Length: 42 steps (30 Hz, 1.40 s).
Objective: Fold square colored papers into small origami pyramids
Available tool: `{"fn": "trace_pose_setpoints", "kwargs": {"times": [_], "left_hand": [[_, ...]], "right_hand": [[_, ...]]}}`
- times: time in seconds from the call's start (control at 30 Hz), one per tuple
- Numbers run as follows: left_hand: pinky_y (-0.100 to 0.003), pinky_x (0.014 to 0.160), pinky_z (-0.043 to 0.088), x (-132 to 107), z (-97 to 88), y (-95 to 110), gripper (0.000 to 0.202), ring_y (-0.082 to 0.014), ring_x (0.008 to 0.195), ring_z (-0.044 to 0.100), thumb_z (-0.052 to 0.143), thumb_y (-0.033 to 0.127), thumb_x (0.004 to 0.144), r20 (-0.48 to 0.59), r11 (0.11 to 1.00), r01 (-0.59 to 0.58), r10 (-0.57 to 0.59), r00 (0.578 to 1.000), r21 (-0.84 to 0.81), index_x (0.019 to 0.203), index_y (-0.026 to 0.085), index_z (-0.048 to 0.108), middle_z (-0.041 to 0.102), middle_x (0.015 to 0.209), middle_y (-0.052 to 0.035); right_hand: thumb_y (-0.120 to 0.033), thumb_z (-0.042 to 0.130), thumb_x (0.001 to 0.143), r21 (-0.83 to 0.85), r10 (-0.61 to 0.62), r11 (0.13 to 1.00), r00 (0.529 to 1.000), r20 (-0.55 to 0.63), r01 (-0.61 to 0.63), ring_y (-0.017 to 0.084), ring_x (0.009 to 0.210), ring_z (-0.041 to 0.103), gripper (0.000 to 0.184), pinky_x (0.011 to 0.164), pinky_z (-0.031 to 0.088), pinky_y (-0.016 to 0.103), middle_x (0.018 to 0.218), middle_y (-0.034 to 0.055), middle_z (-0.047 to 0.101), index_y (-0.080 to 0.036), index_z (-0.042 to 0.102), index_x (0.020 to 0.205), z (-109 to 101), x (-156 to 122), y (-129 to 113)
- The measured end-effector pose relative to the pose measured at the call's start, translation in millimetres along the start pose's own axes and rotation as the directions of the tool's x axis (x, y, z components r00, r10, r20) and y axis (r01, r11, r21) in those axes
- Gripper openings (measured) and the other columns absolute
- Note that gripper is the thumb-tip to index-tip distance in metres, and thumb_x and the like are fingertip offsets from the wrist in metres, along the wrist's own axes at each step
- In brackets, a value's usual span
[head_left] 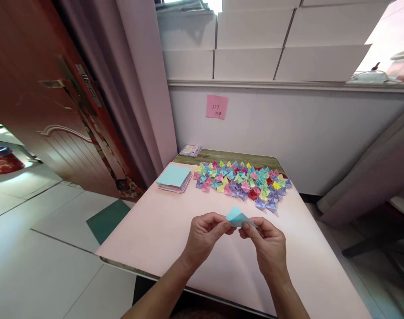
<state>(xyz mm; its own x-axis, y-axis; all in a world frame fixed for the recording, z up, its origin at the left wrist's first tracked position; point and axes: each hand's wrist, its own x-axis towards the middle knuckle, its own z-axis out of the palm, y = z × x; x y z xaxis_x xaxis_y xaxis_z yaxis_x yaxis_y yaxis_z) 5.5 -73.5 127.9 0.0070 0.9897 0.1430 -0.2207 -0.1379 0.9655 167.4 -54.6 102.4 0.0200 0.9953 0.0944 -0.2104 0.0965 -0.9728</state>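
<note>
A light blue folded paper piece (237,216) is held between both my hands above the pink table cover (162,230). My left hand (205,235) pinches its left side with thumb and fingers. My right hand (268,243) pinches its right edge. Beyond them lies a spread of several small folded paper shapes (243,182) in pink, purple, green, yellow, blue and red. A stack of square coloured paper sheets (174,177), light blue on top, sits at the table's left.
A small paper packet (190,150) lies at the table's far left corner on bare wood. A pink sticky note (217,106) is on the white wall. A brown door (39,97) and curtain (135,88) stand left; a green sheet (107,219) lies on the floor.
</note>
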Motion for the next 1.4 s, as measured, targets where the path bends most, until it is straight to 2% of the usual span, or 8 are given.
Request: {"fn": "trace_pose_setpoints", "kwargs": {"times": [0.3, 0.57, 0.73, 0.87, 0.97, 1.13, 1.23, 1.4], "left_hand": [[-0.03, 0.07, 0.056, 5.1, 23.5, -2.7, 0.021, -0.0199, 0.072, 0.07, 0.07, 0.033, 0.08, -0.137, 0.999, 0.004, -0.009, 0.991, -0.041, 0.079, 0.014, 0.06, 0.071, 0.069, -0.0043], [-0.027, 0.066, 0.054, 15.0, 29.0, -4.7, 0.025, -0.0169, 0.065, 0.068, 0.072, 0.033, 0.078, -0.168, 0.997, -0.009, -0.005, 0.986, -0.079, 0.076, 0.016, 0.054, 0.067, 0.065, -0.0004], [-0.028, 0.057, 0.054, 26.2, 30.7, -3.7, 0.031, -0.0161, 0.054, 0.065, 0.075, 0.032, 0.075, -0.218, 0.99, -0.001, -0.03, 0.976, -0.144, 0.08, 0.018, 0.047, 0.066, 0.06, 0.0022], [-0.028, 0.055, 0.055, 34.6, 27.0, 3.2, 0.04, -0.0157, 0.052, 0.064, 0.076, 0.033, 0.073, -0.231, 0.991, 0.041, -0.071, 0.97, -0.131, 0.099, 0.018, 0.049, 0.068, 0.063, 0.0018], [-0.029, 0.056, 0.055, 39.0, 18.0, 7.4, 0.043, -0.0159, 0.051, 0.064, 0.076, 0.034, 0.072, -0.205, 0.991, 0.094, -0.111, 0.972, -0.092, 0.102, 0.016, 0.051, 0.065, 0.059, 0.0026], [-0.027, 0.054, 0.053, 46.5, -6.1, 9.6, 0.044, -0.0154, 0.05, 0.062, 0.076, 0.034, 0.072, -0.101, 0.986, 0.165, -0.164, 0.981, 0.002, 0.104, 0.015, 0.052, 0.061, 0.057, 0.0046], [-0.024, 0.051, 0.049, 54.0, -17.3, 12.3, 0.046, -0.0131, 0.05, 0.06, 0.075, 0.031, 0.072, -0.004, 0.977, 0.194, -0.195, 0.981, 0.092, 0.108, 0.016, 0.052, 0.058, 0.059, 0.0061], [-0.021, 0.051, 0.045, 69.2, -23.4, 17.4, 0.05, -0.0107, 0.05, 0.057, 0.077, 0.032, 0.071, 0.044, 0.976, 0.186, -0.191, 0.981, 0.112, 0.112, 0.016, 0.053, 0.056, 0.059, 0.0068]], "right_hand": [[-0.041, 0.079, 0.069, 0.012, 0.026, 1.0, 0.988, -0.153, -0.024, 0.016, 0.059, 0.065, 0.03, 0.058, 0.054, 0.026, 0.061, 0.0012, 0.067, -0.017, 0.064, 0.078, 6.3, -0.9, -5.6], [-0.046, 0.069, 0.08, -0.06, -0.015, 0.998, 0.995, -0.101, 0.009, 0.017, 0.064, 0.064, 0.03, 0.062, 0.053, 0.028, 0.066, 0.0029, 0.066, -0.017, 0.062, 0.076, 0.9, 5.7, -8.3], [-0.045, 0.07, 0.079, -0.075, -0.032, 0.997, 0.992, -0.122, 0.023, 0.016, 0.062, 0.062, 0.03, 0.06, 0.051, 0.026, 0.063, 0.0014, 0.063, -0.018, 0.058, 0.071, 9.4, 10.1, -13.6], [-0.042, 0.073, 0.077, 0.001, -0.024, 1.0, 0.988, -0.153, 0.024, 0.016, 0.062, 0.063, 0.032, 0.063, 0.053, 0.028, 0.067, -0.0005, 0.065, -0.02, 0.058, 0.095, 18.2, 13.0, -12.4], [-0.044, 0.073, 0.076, -0.002, 0.049, 0.999, 0.993, -0.105, -0.049, 0.017, 0.066, 0.065, 0.049, 0.068, 0.054, 0.031, 0.069, -0.0003, 0.067, -0.021, 0.055, 0.115, 18.3, 16.7, -9.8], [-0.051, 0.074, 0.072, -0.068, 0.212, 0.977, 0.966, 0.146, -0.204, 0.021, 0.075, 0.066, 0.056, 0.07, 0.054, 0.034, 0.078, 0.0046, 0.07, -0.018, 0.061, 0.115, 11.6, 33.4, -15.3], [-0.055, 0.074, 0.069, -0.167, 0.266, 0.958, 0.938, 0.223, -0.232, 0.021, 0.076, 0.064, 0.053, 0.064, 0.051, 0.031, 0.082, 0.0065, 0.07, -0.017, 0.069, 0.105, 12.6, 49.9, -21.7], [-0.053, 0.076, 0.068, -0.144, 0.27, 0.961, 0.922, 0.279, -0.238, 0.012, 0.054, 0.05, 0.039, 0.052, 0.04, 0.024, 0.059, 0.0011, 0.062, -0.015, 0.068, 0.072, 22.1, 71.5, -18.1]]}}
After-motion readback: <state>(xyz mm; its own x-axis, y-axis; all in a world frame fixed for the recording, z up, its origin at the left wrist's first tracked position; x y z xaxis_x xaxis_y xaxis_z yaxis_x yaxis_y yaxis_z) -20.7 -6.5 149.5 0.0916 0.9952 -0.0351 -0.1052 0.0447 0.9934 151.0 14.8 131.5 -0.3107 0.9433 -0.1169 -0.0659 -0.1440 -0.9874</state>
